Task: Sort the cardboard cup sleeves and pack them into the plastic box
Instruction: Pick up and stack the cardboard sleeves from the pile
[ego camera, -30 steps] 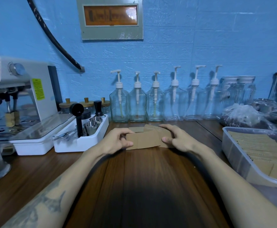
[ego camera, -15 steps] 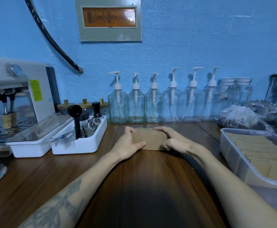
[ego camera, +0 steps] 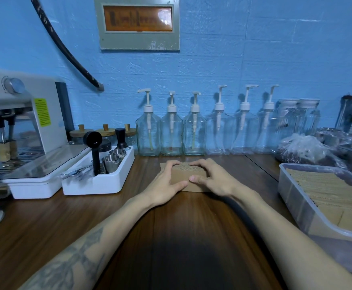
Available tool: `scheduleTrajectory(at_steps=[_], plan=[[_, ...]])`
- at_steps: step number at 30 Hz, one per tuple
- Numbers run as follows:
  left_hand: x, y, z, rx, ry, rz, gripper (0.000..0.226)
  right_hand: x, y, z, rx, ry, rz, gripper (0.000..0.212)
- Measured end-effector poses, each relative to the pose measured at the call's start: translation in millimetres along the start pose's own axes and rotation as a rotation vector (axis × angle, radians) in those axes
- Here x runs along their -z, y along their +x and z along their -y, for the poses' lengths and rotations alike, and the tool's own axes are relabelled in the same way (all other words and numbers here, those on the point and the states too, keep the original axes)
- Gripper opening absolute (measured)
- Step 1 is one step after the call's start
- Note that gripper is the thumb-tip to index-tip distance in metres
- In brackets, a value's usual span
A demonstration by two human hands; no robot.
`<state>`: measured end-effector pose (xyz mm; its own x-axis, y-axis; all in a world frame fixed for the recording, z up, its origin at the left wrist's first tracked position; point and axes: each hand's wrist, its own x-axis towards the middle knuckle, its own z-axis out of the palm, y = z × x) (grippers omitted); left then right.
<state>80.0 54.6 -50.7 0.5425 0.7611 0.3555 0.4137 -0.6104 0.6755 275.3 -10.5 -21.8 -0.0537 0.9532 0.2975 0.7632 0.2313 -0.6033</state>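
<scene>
The fingers (ego camera: 176, 164) of the left hand (ego camera: 166, 185) curl over the top of a small stack of flat brown cardboard cup sleeves (ego camera: 188, 176), and its thumb presses the near side. The right hand (ego camera: 214, 178) does the same from the other side, with its fingers curled over the top edge and its thumb on the front. Both hands grip the stack between them, and their fingertips almost meet on top.

The stack stands on its edge on the dark brown wooden table (ego camera: 129, 227), in the middle and toward the far side. Both bare arms reach out to it from the near edge. The left arm has a dark tattoo.

To the right sits a clear plastic box (ego camera: 296, 204), well apart from the hands. More brown sleeves are packed in it in rows.

To the left of the hands is a white plastic tray (ego camera: 99, 185) with a black scoop and small shiny metal cups in it. Further left stands a white coffee machine (ego camera: 24, 114).

Behind the stack, along the blue wall, is a row of clear pump bottles (ego camera: 172, 135) with white tops. On the far right lies a crinkly clear plastic bag (ego camera: 302, 147).
</scene>
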Motion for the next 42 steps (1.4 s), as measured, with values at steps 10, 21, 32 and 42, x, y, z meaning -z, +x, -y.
scheduleTrajectory(at_steps=[10, 21, 32, 42], plan=[[-2, -2, 1, -0.036, 0.069, -0.028, 0.052, 2, 4, -1, 0.017, -0.017, -0.021, 0.049], [12, -2, 7, 0.044, 0.185, 0.007, 0.079, 23, 2, -19, -0.101, -0.012, -0.05, 0.035], [24, 55, 20, 0.147, 0.414, 0.083, 0.048, 41, 6, -42, -0.194, -0.03, -0.113, 0.033], [6, 102, 39, 0.256, 0.563, 0.183, 0.058, 40, 9, -46, -0.159, -0.029, -0.101, 0.033]])
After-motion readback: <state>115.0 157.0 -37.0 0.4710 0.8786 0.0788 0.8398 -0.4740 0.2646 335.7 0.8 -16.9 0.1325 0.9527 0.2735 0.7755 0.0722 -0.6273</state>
